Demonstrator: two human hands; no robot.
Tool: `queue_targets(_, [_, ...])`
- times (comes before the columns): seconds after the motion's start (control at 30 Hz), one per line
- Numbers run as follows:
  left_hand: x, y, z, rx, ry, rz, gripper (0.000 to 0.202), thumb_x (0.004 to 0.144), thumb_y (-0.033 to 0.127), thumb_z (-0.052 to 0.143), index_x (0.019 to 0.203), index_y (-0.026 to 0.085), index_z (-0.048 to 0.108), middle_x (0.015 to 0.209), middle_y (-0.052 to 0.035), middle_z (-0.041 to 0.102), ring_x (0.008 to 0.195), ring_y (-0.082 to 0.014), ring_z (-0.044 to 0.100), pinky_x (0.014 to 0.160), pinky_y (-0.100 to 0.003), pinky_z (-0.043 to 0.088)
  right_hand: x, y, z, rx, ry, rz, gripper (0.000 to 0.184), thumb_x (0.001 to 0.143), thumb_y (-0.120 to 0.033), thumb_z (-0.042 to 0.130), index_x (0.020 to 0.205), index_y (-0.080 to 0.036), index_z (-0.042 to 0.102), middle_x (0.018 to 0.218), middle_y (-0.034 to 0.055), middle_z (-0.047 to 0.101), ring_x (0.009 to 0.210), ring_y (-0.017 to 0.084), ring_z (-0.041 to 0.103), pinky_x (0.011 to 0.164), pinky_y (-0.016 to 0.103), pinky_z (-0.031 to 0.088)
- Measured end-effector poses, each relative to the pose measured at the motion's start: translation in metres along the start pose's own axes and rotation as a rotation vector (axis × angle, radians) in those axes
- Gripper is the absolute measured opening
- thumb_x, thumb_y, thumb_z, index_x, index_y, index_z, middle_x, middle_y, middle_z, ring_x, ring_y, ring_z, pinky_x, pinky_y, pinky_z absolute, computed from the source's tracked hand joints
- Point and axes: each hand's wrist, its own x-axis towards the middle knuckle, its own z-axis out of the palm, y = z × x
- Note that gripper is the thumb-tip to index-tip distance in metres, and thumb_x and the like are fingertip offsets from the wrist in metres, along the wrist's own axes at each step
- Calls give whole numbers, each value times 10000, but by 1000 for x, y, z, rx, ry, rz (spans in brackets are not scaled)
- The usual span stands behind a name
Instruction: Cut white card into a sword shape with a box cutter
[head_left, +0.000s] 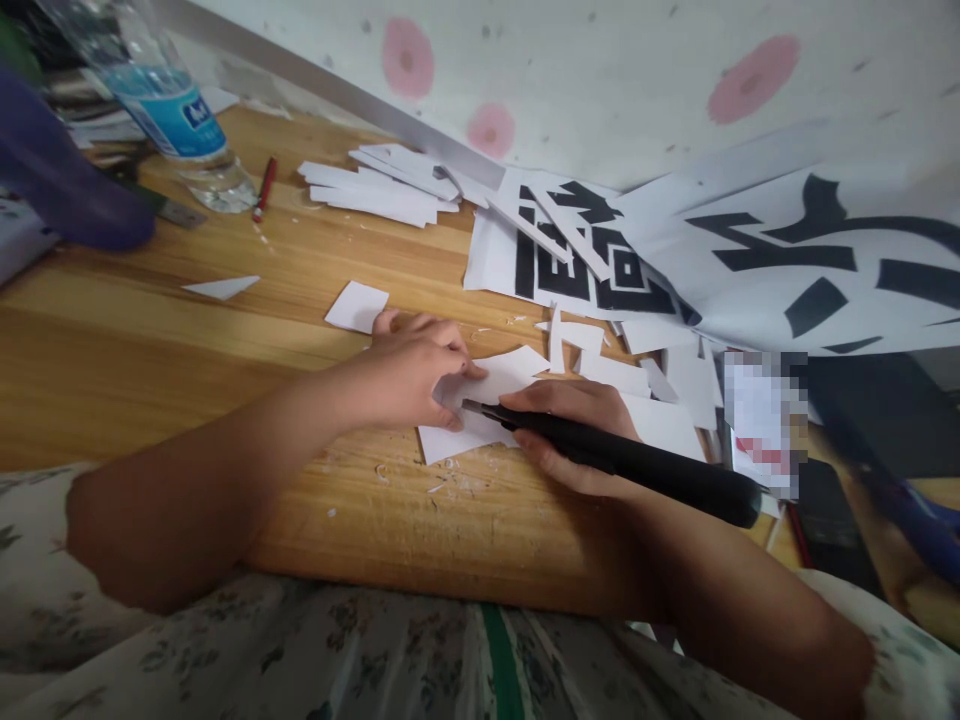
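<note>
A white piece of board or thick paper (480, 425) lies on the wooden table near its front edge. My left hand (412, 375) holds it down, thumb and forefinger curled on its left part. In my right hand (577, 420) is a black-handled utility knife (637, 455), gripped low near its blade. The blade tip points left and meets the white piece close to my left thumb. A small white rectangle (358, 306) lies just beyond my left hand.
White offcuts (615, 372) crowd the table on the right. Cut strips (382, 185) are piled at the back, beside printed sheets with black characters (570, 250). A water bottle (169, 110), a red pen (265, 190) and a white sliver (223, 288) are left. A black phone (832, 525) lies right.
</note>
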Motion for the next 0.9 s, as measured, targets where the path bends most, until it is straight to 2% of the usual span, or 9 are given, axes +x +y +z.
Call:
queue_targets(0.23, [1,0,1,-16,2,-27,511,662,499,753,1151,381,665,1230,-8,591,1195,-316,416,927,-459,238,-6,0,-1,-28,27,10,266,824,-157,602,1078,-233,627,823,12,714,667,140,654,599,266,512])
queue_targets(0.43, [3,-1,2,-7,-15,-44,530,650,504,759,1162,411,662,1236,-6,596,1204,-334,415,921,-462,240,-9,0,-3,-22,-5,12,311,820,-139,610,1102,-269,618,837,20,715,690,171,670,608,295,526])
queue_targets(0.63, [2,-1,1,-11,1,-27,528,660,500,764,1169,409,656,1240,-6,597,1201,-318,410,912,-450,248,-10,-3,-7,-48,-6,-1,266,815,-149,597,1070,-218,629,827,22,722,657,135,668,590,248,522])
queue_targets(0.9, [0,2,-1,-32,5,-32,499,675,497,746,1154,378,670,1238,-10,595,1175,-307,399,918,-444,249,-18,-5,-12,-62,-23,5,281,813,-156,593,1085,-212,636,823,29,729,658,132,678,593,238,524])
